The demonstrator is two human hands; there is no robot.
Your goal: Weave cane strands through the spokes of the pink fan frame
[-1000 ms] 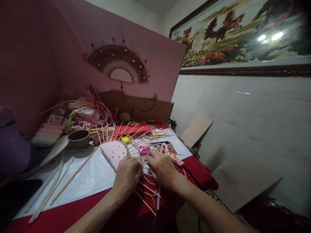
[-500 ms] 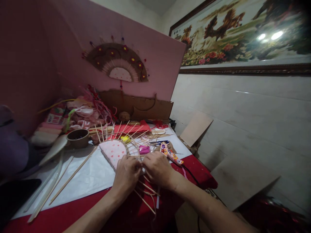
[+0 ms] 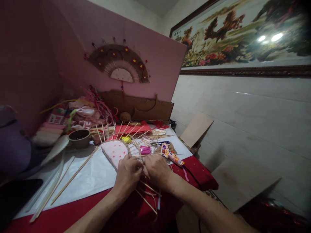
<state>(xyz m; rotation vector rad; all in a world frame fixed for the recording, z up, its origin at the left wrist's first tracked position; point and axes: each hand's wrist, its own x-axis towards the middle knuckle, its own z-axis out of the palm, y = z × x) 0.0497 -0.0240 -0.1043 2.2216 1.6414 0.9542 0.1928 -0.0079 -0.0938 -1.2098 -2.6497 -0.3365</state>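
A half-round piece (image 3: 115,151) covered in pale pink cloth with red dots lies before me, thin wooden sticks (image 3: 126,129) fanning out from its curved edge. My left hand (image 3: 128,173) is closed beside its near right end. Fingertip to fingertip with it, my right hand (image 3: 157,170) is closed over the right-hand sticks. What the fingers pinch is hidden between the hands. More stick ends and a thin strand (image 3: 153,197) like twine show below my hands. A flower-patterned glue gun (image 3: 172,155) lies just right of my right hand.
A brown bowl (image 3: 79,139), loose sticks (image 3: 74,176) and clear tubes or rods are at left. Behind are red paper (image 3: 133,128), a twine ball (image 3: 125,116) and heaped ribbons (image 3: 85,111). A finished fan (image 3: 121,60) hangs on the pink board. A dark cable trails right.
The view has shifted slightly, moving everything a little to the right in the picture. Both hands stay together at the same spot, with only slight finger movement.
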